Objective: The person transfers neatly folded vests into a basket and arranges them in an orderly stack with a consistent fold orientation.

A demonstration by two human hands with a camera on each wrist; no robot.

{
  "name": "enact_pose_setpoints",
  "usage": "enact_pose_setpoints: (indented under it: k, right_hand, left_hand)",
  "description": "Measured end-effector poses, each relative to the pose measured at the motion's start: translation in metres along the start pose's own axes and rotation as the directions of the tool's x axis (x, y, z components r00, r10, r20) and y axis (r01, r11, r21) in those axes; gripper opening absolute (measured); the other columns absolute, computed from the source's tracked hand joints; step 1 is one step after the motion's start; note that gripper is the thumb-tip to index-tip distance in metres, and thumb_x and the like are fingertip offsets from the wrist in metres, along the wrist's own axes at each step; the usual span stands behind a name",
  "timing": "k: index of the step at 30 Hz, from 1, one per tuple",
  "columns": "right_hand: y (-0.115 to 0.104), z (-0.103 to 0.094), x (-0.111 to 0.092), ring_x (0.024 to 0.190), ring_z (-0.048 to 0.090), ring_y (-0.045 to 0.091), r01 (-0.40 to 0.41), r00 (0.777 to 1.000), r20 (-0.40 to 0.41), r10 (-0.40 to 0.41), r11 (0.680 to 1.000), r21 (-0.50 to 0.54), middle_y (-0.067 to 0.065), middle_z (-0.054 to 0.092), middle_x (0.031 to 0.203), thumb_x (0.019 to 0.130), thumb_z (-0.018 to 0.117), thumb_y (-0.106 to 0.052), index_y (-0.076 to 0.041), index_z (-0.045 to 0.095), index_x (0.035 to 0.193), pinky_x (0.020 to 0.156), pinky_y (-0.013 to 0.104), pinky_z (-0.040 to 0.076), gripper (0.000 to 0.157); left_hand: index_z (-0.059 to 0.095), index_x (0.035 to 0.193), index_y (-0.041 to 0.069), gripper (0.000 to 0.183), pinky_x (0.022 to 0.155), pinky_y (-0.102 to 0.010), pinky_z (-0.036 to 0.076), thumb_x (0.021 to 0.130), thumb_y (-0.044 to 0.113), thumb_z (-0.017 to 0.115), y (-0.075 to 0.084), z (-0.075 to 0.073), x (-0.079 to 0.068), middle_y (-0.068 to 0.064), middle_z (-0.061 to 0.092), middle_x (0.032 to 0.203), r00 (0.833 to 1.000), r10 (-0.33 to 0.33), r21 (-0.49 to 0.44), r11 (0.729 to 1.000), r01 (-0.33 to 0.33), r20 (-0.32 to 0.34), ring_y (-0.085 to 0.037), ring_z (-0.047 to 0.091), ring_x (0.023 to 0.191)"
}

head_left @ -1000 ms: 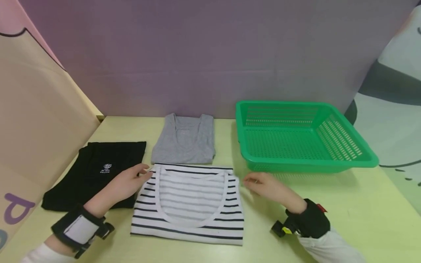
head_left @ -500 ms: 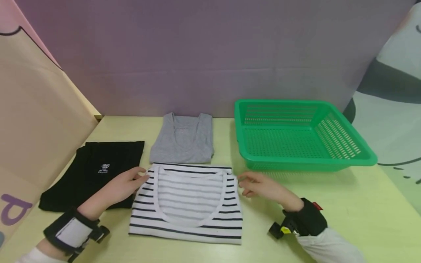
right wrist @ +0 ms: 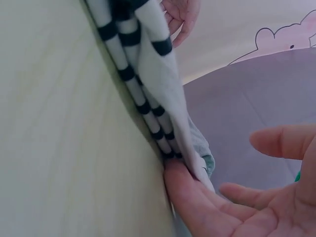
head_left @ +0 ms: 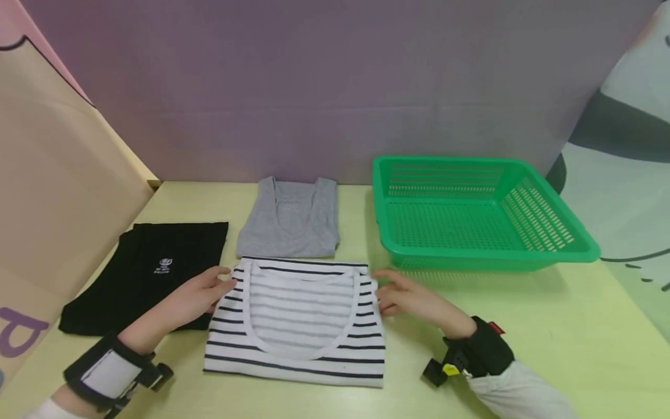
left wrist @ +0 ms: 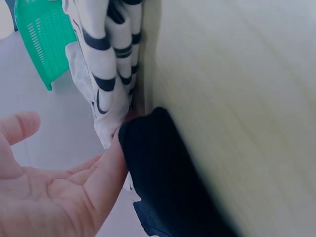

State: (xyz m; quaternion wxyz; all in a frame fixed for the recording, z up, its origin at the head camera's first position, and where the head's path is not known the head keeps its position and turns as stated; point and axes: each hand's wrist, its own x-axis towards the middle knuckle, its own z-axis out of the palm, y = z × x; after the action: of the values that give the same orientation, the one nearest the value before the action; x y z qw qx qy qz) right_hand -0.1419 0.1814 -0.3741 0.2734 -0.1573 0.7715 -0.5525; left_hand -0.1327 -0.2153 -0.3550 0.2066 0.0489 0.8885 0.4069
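A folded white shirt with black stripes (head_left: 300, 366) lies flat on the table, its wide round neckline facing up. At its far left corner is my left hand (head_left: 191, 298); in the left wrist view the fingers (left wrist: 106, 180) reach in at the shirt's lower edge, beside the black cloth, with the thumb raised apart. My right hand (head_left: 413, 299) is at the far right corner. Seen from the right wrist, its fingertips (right wrist: 180, 182) tuck in at the folded layers by the tabletop, and that thumb also stands away from the cloth.
A folded black garment (head_left: 183, 247) with a small white print lies to the left, partly behind my left forearm. Just beyond the striped shirt is a folded grey tank top (head_left: 295, 233). A green plastic basket (head_left: 492, 261) stands at the back right, before a purple-grey backdrop (head_left: 293, 87).
My right hand has moved left from beside the striped shirt to its right edge. My left hand stays at the left edge, a little closer in. The shirt lies as before.
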Motion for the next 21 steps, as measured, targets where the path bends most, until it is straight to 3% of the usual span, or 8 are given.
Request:
enact_pose_setpoints:
  k: [12,21]
  right_hand:
    - [-0.0004,0.0022,0.0016,0.093,0.066,0.023,-0.051,0.998,-0.041,0.055,0.994,0.098,0.028,0.062,0.112,0.095,0.050,-0.016,0.011,0.020,0.142,0.089,0.038,0.053,0.063]
    - [-0.0025,0.0057,0.0004,0.091,0.066,0.022,-0.086,0.991,-0.087,0.098,0.988,0.131,0.023,0.064,0.109,0.093,0.053,-0.017,0.009,0.023,0.141,0.087,0.036,0.054,0.063]
  left_hand:
    - [0.016,0.144,-0.010,0.065,0.088,-0.045,0.051,0.103,0.035,0.037,0.0004,0.0006,-0.0005,-0.032,0.044,0.134,0.999,-0.049,-0.088,0.995,0.051,0.018,-0.036,0.053,0.115]
    - [0.014,0.145,-0.011,0.066,0.088,-0.046,0.051,0.103,0.036,0.035,-0.0027,0.0015,0.0002,-0.030,0.045,0.132,0.999,-0.052,-0.117,0.992,0.054,0.017,-0.034,0.052,0.115]
